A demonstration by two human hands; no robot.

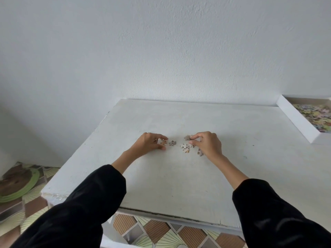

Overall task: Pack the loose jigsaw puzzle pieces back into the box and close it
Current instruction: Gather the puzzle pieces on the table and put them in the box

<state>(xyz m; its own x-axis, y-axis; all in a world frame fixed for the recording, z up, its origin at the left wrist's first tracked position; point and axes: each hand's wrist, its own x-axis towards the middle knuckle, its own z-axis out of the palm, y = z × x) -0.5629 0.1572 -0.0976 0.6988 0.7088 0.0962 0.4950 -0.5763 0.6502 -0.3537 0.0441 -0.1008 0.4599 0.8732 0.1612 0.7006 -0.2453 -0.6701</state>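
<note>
Several loose puzzle pieces (184, 147) lie in the middle of the white table (179, 185). My left hand (149, 144) curls around a few pieces (162, 141) between thumb and fingers, resting on the tabletop. One grey piece (172, 143) lies just right of it. My right hand (207, 144) pinches a grey-brown piece (187, 137) at its fingertips, with another piece (200, 152) lying under the palm's edge. The open white box (293, 119) stands at the far right of the table, holding many pastel pieces (317, 117). No lid is in view.
A white wall rises right behind the table. To the left, on the patterned floor, lies a round green-rimmed object (19, 183). The table's front edge is chipped and cracked.
</note>
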